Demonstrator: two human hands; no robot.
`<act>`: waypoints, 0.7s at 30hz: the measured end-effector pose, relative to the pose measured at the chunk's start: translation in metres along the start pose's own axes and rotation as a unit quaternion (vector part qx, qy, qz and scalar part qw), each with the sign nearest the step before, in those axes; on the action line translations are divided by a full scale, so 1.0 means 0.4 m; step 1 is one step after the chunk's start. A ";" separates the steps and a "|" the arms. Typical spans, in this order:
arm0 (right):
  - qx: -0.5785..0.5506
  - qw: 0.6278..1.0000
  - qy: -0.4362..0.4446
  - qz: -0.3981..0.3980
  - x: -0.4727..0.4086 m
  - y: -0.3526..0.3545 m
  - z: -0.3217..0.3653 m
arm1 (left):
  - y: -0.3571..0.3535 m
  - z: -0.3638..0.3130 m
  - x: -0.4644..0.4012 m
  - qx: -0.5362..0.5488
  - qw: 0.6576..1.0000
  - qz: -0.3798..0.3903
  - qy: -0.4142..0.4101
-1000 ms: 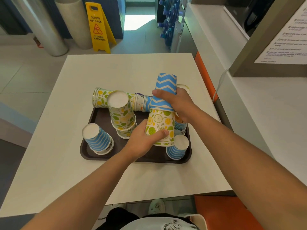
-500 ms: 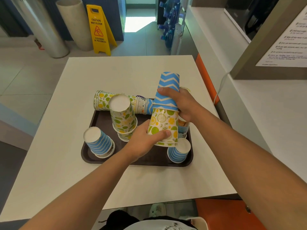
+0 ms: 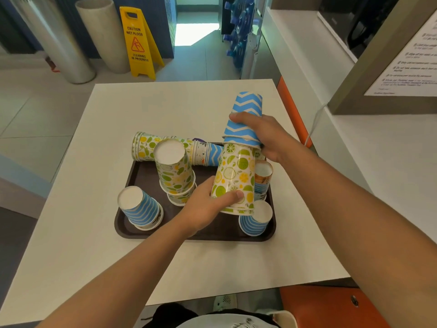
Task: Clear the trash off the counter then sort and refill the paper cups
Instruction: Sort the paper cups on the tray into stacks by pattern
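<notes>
Left hand (image 3: 203, 209) gripping fruit cup (image 3: 233, 178) above brown tray (image 3: 146, 174), right hand (image 3: 264, 136) curled round blue zigzag cup (image 3: 246, 114) capping it, other cups on tray, white table (image 3: 189, 107)

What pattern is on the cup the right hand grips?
Blue and white zigzag cup, gripped by the right hand; head view.

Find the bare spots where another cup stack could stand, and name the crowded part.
Free: white table beyond the tray; the table's near strip below the tray's front rim. Crowded: the tray, between the citrus stack, lying cups and both hands.
</notes>
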State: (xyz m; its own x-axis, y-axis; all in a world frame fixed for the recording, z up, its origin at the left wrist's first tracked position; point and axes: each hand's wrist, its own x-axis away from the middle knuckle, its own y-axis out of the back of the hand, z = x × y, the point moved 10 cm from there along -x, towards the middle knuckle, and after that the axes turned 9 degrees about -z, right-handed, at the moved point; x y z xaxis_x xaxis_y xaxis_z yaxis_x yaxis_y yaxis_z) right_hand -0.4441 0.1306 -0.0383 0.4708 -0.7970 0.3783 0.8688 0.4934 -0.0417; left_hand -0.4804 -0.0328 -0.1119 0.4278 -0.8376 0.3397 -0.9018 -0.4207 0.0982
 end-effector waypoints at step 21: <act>0.054 0.940 0.222 -0.252 0.274 0.260 -0.154 | 0.034 -0.010 -0.028 -0.006 0.994 -0.112 -0.016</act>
State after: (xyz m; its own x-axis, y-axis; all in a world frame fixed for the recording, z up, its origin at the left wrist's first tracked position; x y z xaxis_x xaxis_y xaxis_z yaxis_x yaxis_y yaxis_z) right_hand -0.2928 0.0730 -0.0583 0.0423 -0.9942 -0.0992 0.9894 0.0279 0.1425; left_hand -0.4976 -0.0279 -0.1107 0.6201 -0.7337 0.2778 -0.7838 -0.5948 0.1786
